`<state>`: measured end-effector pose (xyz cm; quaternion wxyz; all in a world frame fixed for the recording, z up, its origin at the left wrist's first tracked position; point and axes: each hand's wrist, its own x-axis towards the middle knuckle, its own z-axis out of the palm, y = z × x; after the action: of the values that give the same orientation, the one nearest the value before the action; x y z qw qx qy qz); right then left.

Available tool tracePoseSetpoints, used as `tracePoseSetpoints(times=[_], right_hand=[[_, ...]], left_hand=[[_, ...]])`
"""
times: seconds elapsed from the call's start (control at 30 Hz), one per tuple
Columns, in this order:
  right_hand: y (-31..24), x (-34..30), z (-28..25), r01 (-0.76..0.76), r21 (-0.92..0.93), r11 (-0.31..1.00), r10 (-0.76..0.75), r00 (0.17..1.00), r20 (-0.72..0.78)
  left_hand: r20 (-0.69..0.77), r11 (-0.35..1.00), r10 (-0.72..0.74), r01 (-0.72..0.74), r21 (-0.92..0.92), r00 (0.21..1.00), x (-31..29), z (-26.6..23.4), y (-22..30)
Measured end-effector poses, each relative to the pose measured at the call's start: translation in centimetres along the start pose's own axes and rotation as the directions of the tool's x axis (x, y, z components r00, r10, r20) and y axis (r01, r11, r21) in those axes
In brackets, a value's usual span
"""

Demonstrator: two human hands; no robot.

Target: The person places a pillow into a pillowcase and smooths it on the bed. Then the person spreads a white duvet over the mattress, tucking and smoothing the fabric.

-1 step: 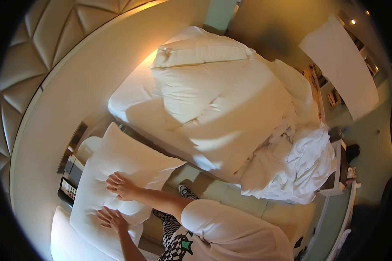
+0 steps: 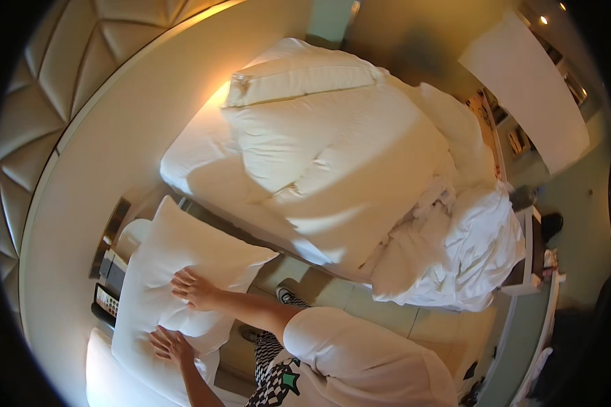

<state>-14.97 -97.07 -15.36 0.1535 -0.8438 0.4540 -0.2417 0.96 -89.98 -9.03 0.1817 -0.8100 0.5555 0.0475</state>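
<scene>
A plump white pillow lies at the lower left, its far corner pointing up toward the bed. My right hand rests on the middle of it, fingers spread and pressing creases into the cloth. Nearer the lower edge, my left hand touches the same pillow with its fingers apart. Neither hand grips the fabric. Below the pillow, a second white padded thing shows in part; I cannot tell whether it is bedding or another pillow.
A bed with a thick white duvet fills the middle, with a crumpled white sheet at its right end. Beside the pillow are a phone-like panel and a grey box by the wall. Tiled floor runs between.
The view has shifted slightly. My right hand has slid a little to the right across the pillow; the left hand has barely moved.
</scene>
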Motion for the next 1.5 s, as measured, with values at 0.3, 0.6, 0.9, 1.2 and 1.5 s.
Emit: tracePoseSetpoints(times=[0.3, 0.6, 0.9, 1.2, 1.5], right_hand=[[6.1, -21.8, -6.8, -0.746, 0.098, 0.659, 0.658, 0.634, 0.405], [2.5, -48.9, -13.9, -0.856, 0.104, 0.507, 0.86, 0.495, -0.123], [1.5, -60.3, -28.6, -0.916, -0.065, 0.396, 0.652, 0.33, -0.682], [8.1, -67.2, -44.7, -0.985, -0.172, 0.01, 0.505, 0.153, -0.849], [13.5, -74.9, -38.5, -0.861, 0.092, 0.5, 0.733, 0.365, -0.573]], left_hand=[[-0.076, 0.92, 0.277, -0.287, -0.269, 0.958, -9.0, 5.2, 5.3], [0.082, 0.365, 0.87, -0.524, -0.77, 0.486, -22.6, 16.3, 10.3], [0.244, 0.435, 0.889, -0.548, -0.714, 0.388, -28.1, 26.1, 4.3], [0.336, 0.648, 0.659, -0.281, -0.708, 0.673, -33.4, 18.2, 14.7], [-0.121, 0.101, 0.918, -0.516, -0.85, 0.378, -50.8, 9.4, 38.3]])
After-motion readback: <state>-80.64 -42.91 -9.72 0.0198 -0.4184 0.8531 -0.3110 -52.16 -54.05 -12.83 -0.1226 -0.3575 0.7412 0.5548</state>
